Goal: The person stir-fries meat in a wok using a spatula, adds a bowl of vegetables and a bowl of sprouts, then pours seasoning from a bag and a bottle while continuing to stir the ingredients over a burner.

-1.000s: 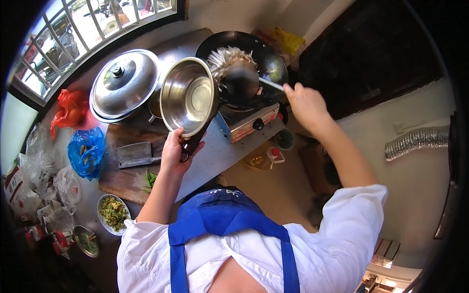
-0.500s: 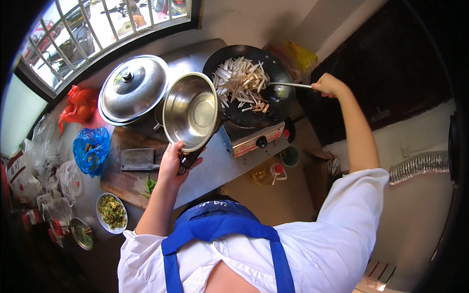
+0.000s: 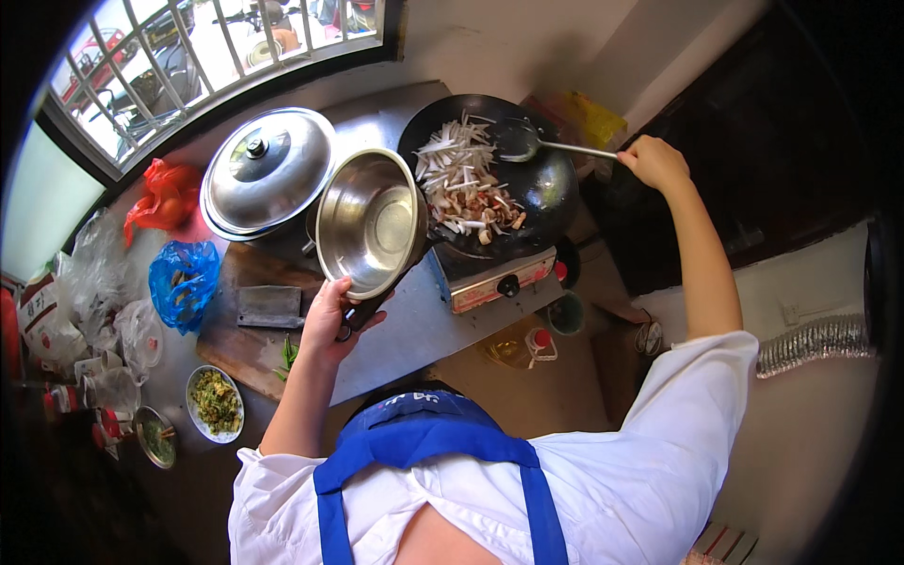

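My left hand is closed on the rim of an empty steel bowl, tilted beside the wok. Under the bowl a dark handle with a ring at its end passes at my fingers, and it seems to run to the wok. My right hand grips the end of a long metal spatula, its head over the far right part of the black wok. Pale strips lie in the wok's left half, with browned pieces nearer me. The wok sits on a portable stove.
A lidded steel pot stands behind a cutting board, which bears a cleaver and green pieces. Left of it are a blue bag, a red bag and a plate of chopped food. An oil jug stands below the counter edge.
The spatula head has lifted off the food and moved up and right. The browned pieces now show on top nearer me, and the strips have shifted. My left hand keeps the bowl in place.
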`<state>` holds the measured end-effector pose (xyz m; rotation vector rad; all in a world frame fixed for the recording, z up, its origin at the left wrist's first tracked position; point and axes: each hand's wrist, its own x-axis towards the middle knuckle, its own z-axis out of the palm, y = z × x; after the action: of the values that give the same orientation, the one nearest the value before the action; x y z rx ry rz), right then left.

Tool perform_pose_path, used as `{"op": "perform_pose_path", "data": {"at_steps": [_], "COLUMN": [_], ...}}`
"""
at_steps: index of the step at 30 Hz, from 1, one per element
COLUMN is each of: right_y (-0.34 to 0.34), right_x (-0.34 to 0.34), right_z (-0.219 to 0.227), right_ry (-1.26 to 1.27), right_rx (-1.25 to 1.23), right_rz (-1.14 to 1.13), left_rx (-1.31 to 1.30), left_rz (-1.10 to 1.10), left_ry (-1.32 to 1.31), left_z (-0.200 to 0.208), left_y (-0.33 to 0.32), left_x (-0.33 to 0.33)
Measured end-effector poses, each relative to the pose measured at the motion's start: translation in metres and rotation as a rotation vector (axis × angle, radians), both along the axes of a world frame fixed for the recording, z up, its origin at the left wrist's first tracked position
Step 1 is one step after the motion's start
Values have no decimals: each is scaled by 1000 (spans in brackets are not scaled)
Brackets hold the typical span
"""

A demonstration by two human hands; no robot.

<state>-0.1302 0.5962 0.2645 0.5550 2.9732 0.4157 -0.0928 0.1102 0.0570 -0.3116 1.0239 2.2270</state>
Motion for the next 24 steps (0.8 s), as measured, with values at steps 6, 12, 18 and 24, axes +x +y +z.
{"op": "perform_pose_path", "data": {"at_steps": [6,12,18,24], "right_y": [-67,-131,-179,-228], "right_x": [-24,88,187,166], "right_z": [-11,-58,-6,77], "right_ry": [67,69,65,-58], "right_rx": [92,313,268,83], "right_rz": [371,675,373,325], "left_rx": [-10,14,47,47], "left_rz": [-11,-15,-28,11], "left_ry": [-22,29,22,7], "left_z": [-8,-13,-18,-20], "left_y": [-6,-2,2,-3], "left_x": [-2,-5,-6,-5]}}
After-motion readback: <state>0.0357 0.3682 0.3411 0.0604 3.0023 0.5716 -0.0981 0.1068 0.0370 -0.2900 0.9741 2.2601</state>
